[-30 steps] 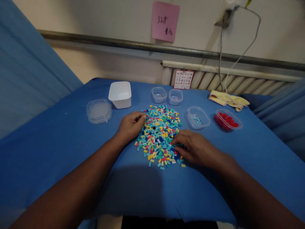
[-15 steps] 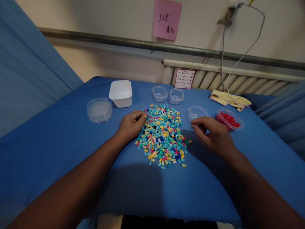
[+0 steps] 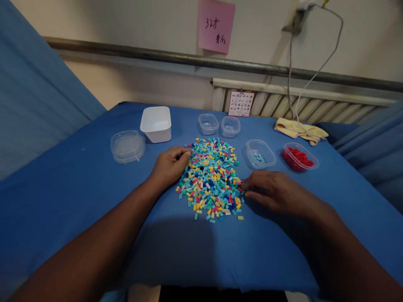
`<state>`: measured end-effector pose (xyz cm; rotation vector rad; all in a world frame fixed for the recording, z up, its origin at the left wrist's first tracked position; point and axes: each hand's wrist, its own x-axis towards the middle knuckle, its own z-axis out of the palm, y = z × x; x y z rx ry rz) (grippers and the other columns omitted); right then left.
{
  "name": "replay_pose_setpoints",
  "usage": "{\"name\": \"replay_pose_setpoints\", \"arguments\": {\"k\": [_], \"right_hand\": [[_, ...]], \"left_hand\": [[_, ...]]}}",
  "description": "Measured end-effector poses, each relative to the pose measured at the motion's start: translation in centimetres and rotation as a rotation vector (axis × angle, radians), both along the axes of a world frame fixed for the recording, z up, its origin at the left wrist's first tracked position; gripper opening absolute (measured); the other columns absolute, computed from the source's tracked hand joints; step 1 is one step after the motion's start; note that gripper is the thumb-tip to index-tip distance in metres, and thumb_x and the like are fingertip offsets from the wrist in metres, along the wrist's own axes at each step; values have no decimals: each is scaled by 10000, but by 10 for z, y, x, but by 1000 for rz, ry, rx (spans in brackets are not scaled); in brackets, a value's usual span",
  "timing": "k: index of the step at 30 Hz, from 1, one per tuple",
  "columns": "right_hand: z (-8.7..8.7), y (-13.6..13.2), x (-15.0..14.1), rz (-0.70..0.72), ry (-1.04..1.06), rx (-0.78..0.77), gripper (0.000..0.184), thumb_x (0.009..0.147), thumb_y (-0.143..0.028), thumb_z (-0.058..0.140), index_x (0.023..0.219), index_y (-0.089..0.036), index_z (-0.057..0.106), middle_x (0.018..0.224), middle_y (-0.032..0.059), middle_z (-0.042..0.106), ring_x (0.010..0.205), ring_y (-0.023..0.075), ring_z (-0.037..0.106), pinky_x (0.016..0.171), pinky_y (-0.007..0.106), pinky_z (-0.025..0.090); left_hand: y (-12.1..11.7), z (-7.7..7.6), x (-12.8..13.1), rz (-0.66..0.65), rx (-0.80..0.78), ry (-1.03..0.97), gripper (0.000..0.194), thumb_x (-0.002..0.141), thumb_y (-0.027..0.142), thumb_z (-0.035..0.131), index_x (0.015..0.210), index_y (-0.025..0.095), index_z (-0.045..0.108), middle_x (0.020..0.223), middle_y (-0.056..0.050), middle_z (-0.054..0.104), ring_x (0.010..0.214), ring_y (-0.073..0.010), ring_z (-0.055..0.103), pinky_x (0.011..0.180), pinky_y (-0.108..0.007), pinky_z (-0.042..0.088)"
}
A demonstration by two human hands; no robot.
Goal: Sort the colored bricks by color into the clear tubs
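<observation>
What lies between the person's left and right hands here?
In the head view, a loose pile of small multicoloured bricks lies between them, with the left hand at one side and the right hand at the other.

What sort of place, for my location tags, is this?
Probably an indoor work spot, perhaps curtained off: radiator along the wall, blue drape at left, and a blue table strewn with small bricks.

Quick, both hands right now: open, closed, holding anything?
Left hand: fingers curled at the toy brick pile; cannot tell if it holds anything.
Right hand: thumb and fingers slightly parted at the pile's right edge; cannot tell if it holds anything.
</observation>
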<state>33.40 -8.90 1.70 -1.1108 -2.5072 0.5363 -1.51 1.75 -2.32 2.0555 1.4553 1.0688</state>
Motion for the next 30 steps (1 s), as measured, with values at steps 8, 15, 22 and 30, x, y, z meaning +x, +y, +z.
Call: {"name": "replay_pose_setpoints", "arguments": {"k": [8,15,22,30], "right_hand": [[-2,-3,-11,56,-130,-34,198,1082,-351,655,1211,-245,760,1175,100,755,1007,238,727,886,372,576],[-1,-7,-14,24,-221,4,103,1050,-289,679,1086,-233,758,1038,79,755,905,233,715,790,346,547],[-3,-9,-17,-13,-160,-69,143,1042,-302,697,1169,-242,723,1093,70,763,947,239,730,835,356,561],[1,-13,-21,-54,-186,-144,173,1033,-276,673,1195,-229,707,1129,77,749,993,242,718,877,355,544]], "left_hand": [[0,0,1,10,-6,-2,330,989,480,611,996,229,824,1056,-63,822,997,-255,747,979,-385,582],[2,-2,0,-5,-6,-6,324,990,475,612,988,231,826,1042,-64,819,972,-251,746,949,-388,581],[1,-1,1,4,-14,-7,318,991,460,610,986,225,826,1045,-70,817,984,-254,747,967,-401,581],[0,-1,0,-13,-6,-12,328,992,467,609,985,217,821,1036,-68,816,976,-249,745,961,-388,573]]}}
